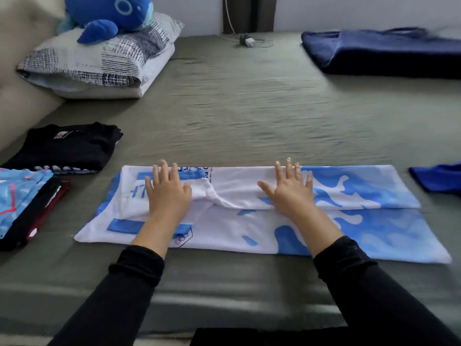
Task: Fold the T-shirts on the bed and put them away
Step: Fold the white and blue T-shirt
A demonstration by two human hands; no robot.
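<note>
Both hands, left hand point(168, 196) and right hand point(290, 191), are pressing flat, fingers released, on the blue-and-white T-shirt point(349, 221), whose bunched fold between them is risking a set crease.

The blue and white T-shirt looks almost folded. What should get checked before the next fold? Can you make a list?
1. Both hands flat on the shirt: ok. The left hand and right hand press the blue and white T-shirt with straight fingers.
2. Long sides folded in: ok. The shirt lies as a long strip across the bed.
3. Fabric smooth: not ok. A raised ridge sits between the hands.
4. Room to fold sideways: ok. The stack of folded shirts at left and the dark blue garment at right lie apart from the strip.
5. Underside flat: cannot tell, it is hidden.
</note>
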